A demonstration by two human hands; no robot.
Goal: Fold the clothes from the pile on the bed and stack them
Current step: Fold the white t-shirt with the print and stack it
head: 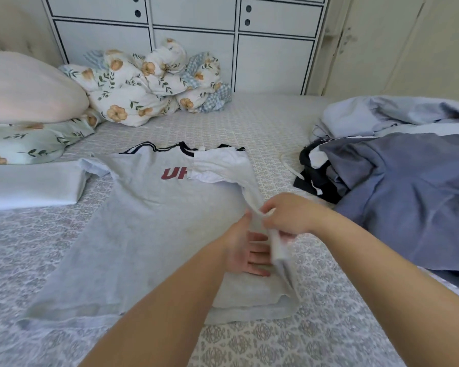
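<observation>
Grey T-shirt (154,229) flat on bed (329,327), right side mid-fold. Right hand (289,215) pinches folded edge; left hand (247,250), fingers straight, presses cloth beneath. Unfolded pile (398,186) beyond right hand. Next, likely: lay edge flat, fold left sleeve.

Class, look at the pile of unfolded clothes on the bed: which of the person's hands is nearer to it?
Right. The right hand grips the grey T-shirt's folded edge, on the side toward the pile. The left hand lies flat on the shirt, farther away.
</observation>
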